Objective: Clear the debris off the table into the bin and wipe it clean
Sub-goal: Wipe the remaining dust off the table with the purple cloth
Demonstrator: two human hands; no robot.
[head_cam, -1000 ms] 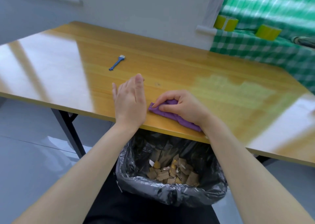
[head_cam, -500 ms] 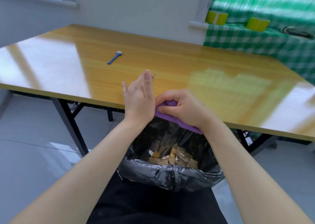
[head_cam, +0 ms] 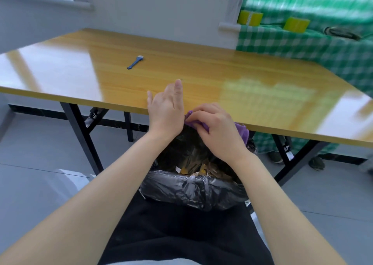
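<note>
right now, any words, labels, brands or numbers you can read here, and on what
No text can be read anywhere in this view.
On the left yellow tape roll: pale marks, too blurred to read.
On the blue brush, purple cloth and black bin bag: no print visible.

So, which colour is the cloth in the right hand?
Purple. The cloth, held by the right hand, shows best in the head view.

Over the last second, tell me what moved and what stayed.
The right hand pulled the purple cloth back across the table to its near edge, above the bin; the open left hand came back beside it. The grip on the cloth held; the blue brush stayed put.
</note>
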